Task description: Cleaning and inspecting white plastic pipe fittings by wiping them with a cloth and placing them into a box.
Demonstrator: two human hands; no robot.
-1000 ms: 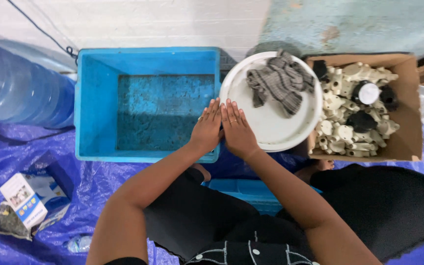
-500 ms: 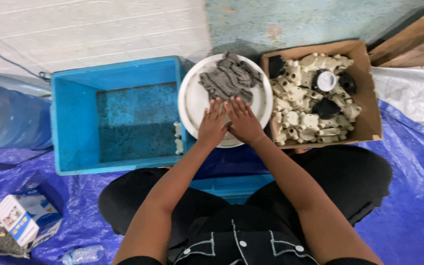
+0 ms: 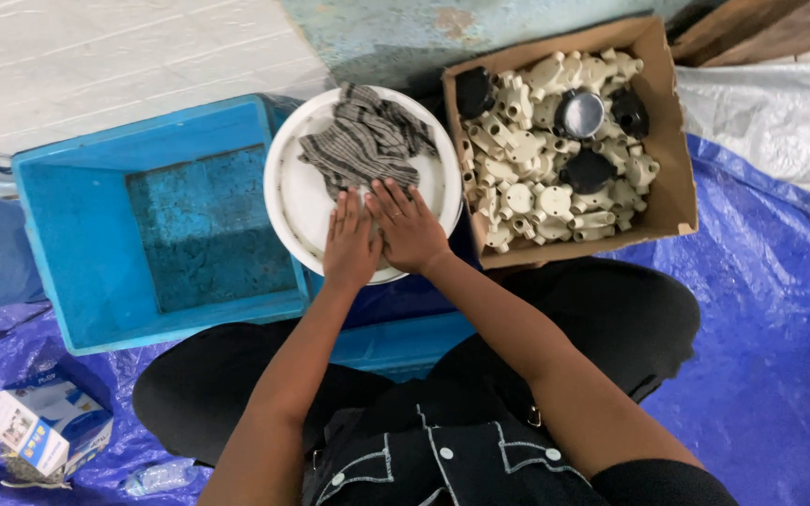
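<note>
While both palms press flat on the white round lid (image 3: 297, 201) in the middle of the frame, neither hand grips anything: the left hand (image 3: 351, 245) lies open with fingers spread on the lid's lower part, and the right hand (image 3: 409, 225) lies open just beside it, its fingertips touching the edge of the striped grey cloth (image 3: 363, 145) that is bunched on the lid's upper half. That lid sits between the empty blue plastic crate (image 3: 86, 234) at the left of the frame and the cardboard box (image 3: 672, 159) at the upper right, which is filled with cream-coloured plastic pipe fittings (image 3: 527, 159) and a few black round caps (image 3: 585, 172). A blue tarpaulin (image 3: 771, 356) covers the floor, and a small printed carton (image 3: 39, 431) lies at the lower left. Pressing the lid well seems to call for even weight through both flat palms, kept near the rim closest to the body, so it does not tip. Catching the cloth under the fingers could drag it off the lid, so the right fingertips would do better kept short of its folds.
</note>
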